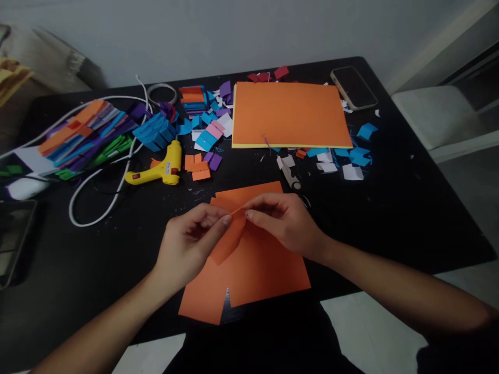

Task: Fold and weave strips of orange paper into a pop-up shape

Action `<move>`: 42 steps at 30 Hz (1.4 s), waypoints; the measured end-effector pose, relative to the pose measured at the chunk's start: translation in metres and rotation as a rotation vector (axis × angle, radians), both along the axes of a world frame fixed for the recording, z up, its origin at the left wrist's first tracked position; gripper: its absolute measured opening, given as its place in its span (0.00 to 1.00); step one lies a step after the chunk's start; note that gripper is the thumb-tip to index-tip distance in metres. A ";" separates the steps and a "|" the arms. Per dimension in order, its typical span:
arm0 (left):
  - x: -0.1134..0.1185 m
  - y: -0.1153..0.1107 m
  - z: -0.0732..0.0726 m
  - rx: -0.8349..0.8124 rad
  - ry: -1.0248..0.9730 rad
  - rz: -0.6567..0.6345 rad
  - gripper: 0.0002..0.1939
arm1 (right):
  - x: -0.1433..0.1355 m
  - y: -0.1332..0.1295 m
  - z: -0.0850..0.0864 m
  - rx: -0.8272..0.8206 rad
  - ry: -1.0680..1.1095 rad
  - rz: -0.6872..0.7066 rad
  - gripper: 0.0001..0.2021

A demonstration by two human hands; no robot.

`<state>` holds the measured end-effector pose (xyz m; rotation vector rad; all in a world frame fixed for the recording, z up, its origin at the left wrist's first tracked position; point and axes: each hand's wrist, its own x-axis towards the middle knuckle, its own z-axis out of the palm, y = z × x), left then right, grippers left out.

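Note:
My left hand [191,236] pinches one end of the top edge of a small orange paper piece [229,240] between thumb and fingers. At the other end of that edge, my right hand [283,221] grips the same piece with thumb and forefinger. The piece hangs tilted above a larger orange sheet [268,275], which lies on the black table. A slit runs up from the near edge of the orange paper, and dark table shows through it. Scissors [290,176] lie just beyond my right hand, partly hidden by it.
A yellow glue gun [169,166] and looped white cable [74,208] lie left. Stacked orange and yellow sheets [292,114] sit at the back, with coloured paper scraps [206,137] around them. A phone [353,88] rests at the back right; folded paper strips [89,132] are at left.

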<state>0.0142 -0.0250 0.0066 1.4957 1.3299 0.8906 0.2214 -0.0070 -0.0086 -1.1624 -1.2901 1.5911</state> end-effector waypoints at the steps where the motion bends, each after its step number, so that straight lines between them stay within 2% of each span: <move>1: 0.000 0.000 0.000 0.000 0.000 0.000 0.04 | 0.000 0.000 0.000 0.000 -0.008 0.000 0.06; 15: 0.001 0.002 0.002 -0.022 0.010 0.026 0.06 | 0.002 0.000 0.001 0.027 0.005 0.009 0.06; 22: -0.001 0.003 0.002 -0.091 -0.041 0.073 0.09 | -0.001 -0.001 -0.004 0.039 0.051 0.006 0.16; 24: -0.003 0.003 0.002 -0.125 -0.087 0.082 0.11 | -0.002 0.000 -0.005 0.056 0.047 -0.005 0.15; 27: -0.008 0.004 0.002 -0.191 -0.264 0.083 0.14 | -0.001 0.001 -0.005 0.086 0.041 -0.002 0.15; 30: -0.010 0.004 0.001 -0.230 -0.379 0.079 0.11 | -0.001 0.001 -0.007 0.110 0.042 0.010 0.13; 32: -0.010 0.002 0.001 -0.183 -0.345 0.061 0.08 | -0.001 0.001 -0.008 0.113 0.039 0.011 0.13; 34: -0.008 0.001 0.001 -0.067 -0.265 0.025 0.06 | -0.002 0.000 -0.009 0.103 0.047 0.017 0.12; 38: -0.005 0.001 0.001 0.181 -0.096 -0.125 0.06 | -0.002 -0.001 -0.008 0.051 0.088 0.053 0.13; 42: -0.004 0.003 -0.001 0.293 0.039 -0.215 0.07 | -0.003 -0.003 -0.009 -0.004 0.170 0.099 0.15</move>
